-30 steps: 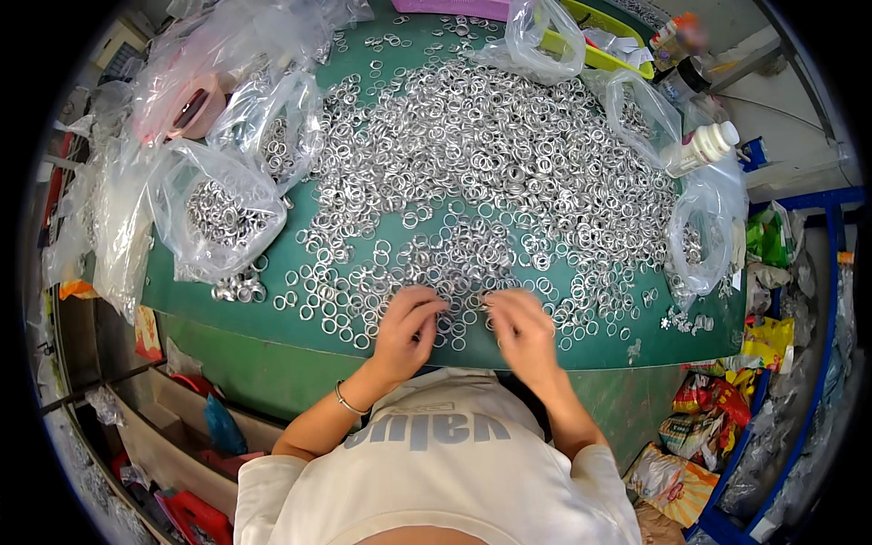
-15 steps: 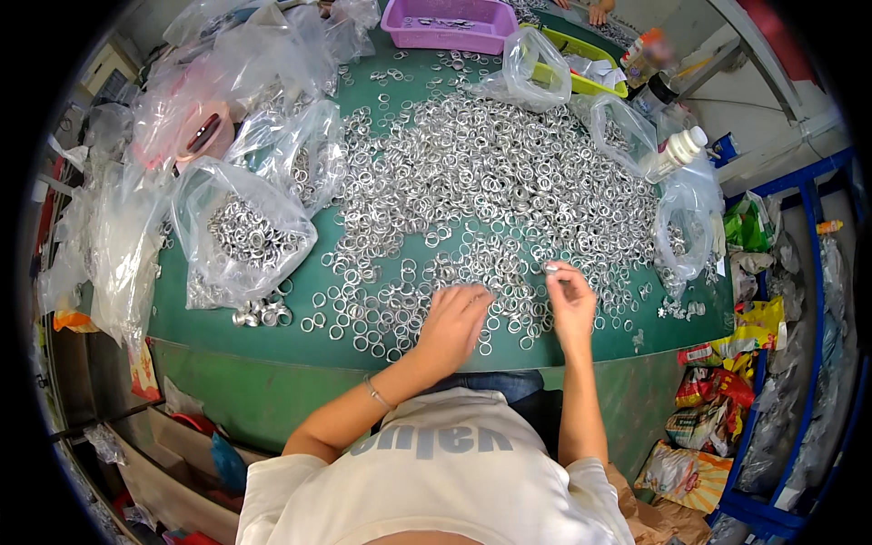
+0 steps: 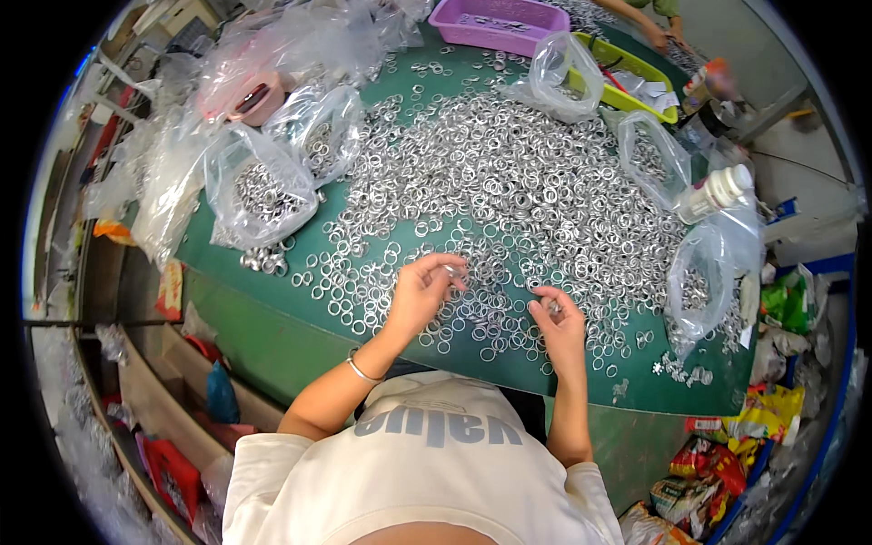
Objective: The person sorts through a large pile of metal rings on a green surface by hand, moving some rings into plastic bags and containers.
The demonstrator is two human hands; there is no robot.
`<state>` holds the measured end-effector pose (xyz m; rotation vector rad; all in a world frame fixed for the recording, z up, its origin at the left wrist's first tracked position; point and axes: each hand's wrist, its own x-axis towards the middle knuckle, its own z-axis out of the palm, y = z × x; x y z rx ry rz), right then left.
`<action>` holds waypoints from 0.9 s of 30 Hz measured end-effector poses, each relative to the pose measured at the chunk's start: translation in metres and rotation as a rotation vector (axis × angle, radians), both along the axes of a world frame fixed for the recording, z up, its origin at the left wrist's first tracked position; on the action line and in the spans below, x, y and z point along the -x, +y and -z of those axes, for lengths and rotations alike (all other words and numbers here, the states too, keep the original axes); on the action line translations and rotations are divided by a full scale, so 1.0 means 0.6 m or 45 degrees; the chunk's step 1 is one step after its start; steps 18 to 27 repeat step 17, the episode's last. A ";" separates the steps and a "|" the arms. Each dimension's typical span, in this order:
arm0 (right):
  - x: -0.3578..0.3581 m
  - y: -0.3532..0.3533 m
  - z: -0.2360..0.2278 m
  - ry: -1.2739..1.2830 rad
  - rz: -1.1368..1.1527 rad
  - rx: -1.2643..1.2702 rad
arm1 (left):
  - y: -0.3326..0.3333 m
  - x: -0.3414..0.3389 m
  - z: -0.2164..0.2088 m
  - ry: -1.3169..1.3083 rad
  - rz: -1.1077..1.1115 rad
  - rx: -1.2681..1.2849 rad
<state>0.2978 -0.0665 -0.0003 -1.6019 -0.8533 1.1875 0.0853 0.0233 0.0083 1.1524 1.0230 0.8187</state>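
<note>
A wide heap of silver metal rings (image 3: pixel 536 173) covers the green table (image 3: pixel 245 282), thinning to single rings near the front edge. My left hand (image 3: pixel 420 295) hovers over the loose rings, thumb and fingers pinched at a small silver ring (image 3: pixel 451 271). To its right, my right hand (image 3: pixel 561 331) is curled above the front of the heap. Something silver, apparently rings (image 3: pixel 553 308), shows between its thumb and fingers; how many, I cannot tell. A metal bangle (image 3: pixel 361 371) circles my left wrist.
Clear plastic bags of rings (image 3: pixel 259 195) stand at left; another bag (image 3: pixel 704 291) and a white bottle (image 3: pixel 718 193) are at right. At the back sit a purple basin (image 3: pixel 495 34) and a green tray (image 3: pixel 636 86). Another person's hands (image 3: pixel 668 38) work at the far right.
The whole view has turned and shifted. My left hand has lifted from the loose rings, its pinched fingers now showing a ring. My right hand has curled further inward, silver showing in it.
</note>
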 end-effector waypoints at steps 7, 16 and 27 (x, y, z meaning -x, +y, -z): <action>-0.002 0.025 0.019 -1.285 -0.147 -0.469 | -0.084 -0.018 -0.009 0.419 -0.054 -0.306; -0.044 -0.006 0.026 -1.087 -0.105 -0.402 | -0.099 -0.059 -0.010 0.812 0.121 -0.801; -0.047 -0.010 0.021 -1.046 -0.065 -0.394 | -0.097 -0.061 -0.010 0.804 0.131 -0.801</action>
